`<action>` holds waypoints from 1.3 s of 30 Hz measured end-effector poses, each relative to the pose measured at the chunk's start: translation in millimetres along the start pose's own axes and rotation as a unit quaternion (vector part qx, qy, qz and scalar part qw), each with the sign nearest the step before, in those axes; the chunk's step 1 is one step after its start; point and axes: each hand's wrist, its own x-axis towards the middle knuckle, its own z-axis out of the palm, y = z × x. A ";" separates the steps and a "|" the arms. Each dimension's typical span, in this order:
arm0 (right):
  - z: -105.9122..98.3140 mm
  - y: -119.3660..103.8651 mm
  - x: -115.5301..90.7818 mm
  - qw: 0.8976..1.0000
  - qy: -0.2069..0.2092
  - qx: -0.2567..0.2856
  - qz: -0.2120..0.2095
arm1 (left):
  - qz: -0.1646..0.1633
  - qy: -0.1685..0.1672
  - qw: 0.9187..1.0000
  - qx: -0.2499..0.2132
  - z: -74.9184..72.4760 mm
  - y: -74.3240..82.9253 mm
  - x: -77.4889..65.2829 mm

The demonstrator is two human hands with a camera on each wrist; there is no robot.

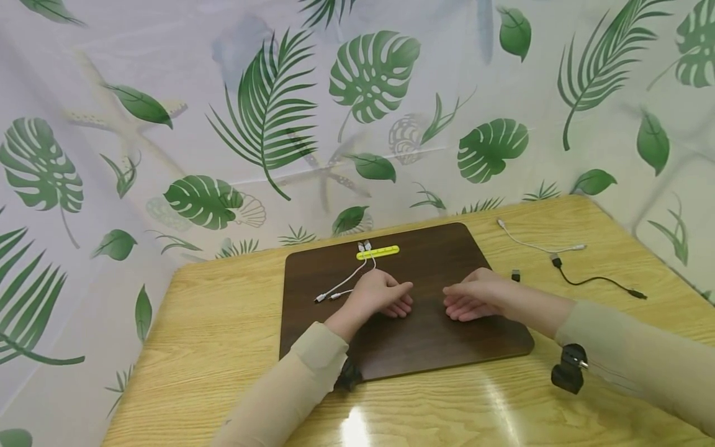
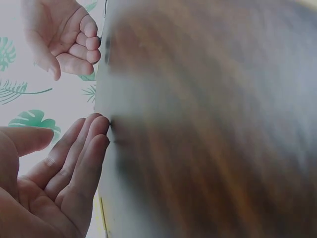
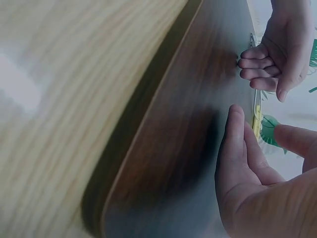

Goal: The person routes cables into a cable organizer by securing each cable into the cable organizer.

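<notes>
My left hand [image 1: 378, 293] and right hand [image 1: 476, 295] face each other low over a dark brown board [image 1: 413, 344]. Both have loosely bent fingers and hold nothing. In the left wrist view, the left fingers [image 2: 84, 168] come right at the board's surface. The right wrist view has the right fingers [image 3: 235, 144] beside the board too. Beyond the left hand, near the board's far edge, lies a yellow cable clip strip [image 1: 385, 252]. Two white charging cables [image 1: 347, 279] run from its left end toward the left hand, which hides part of one.
On the wooden table [image 1: 212, 335], right of the board, lie a white cable [image 1: 530, 244] and a black cable [image 1: 592, 283]. A black plug [image 1: 516, 274] shows behind the right wrist, the rest hidden. A leaf-print cloth [image 1: 374, 167] hangs behind the table.
</notes>
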 end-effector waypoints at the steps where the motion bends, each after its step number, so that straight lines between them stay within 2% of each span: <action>1: -1.2 1.0 -2.3 1.000 -0.001 -0.001 0.001 | 0.000 -0.002 1.000 -0.003 1.8 0.8 0.3; 23: -27.0 28.5 -26.6 1.000 0.006 0.008 0.019 | 0.004 -0.026 0.999 -0.037 40.2 20.8 3.5; 39: -54.5 53.7 -57.9 1.000 0.015 0.027 -0.002 | 0.024 -0.041 0.999 0.014 62.4 37.8 7.0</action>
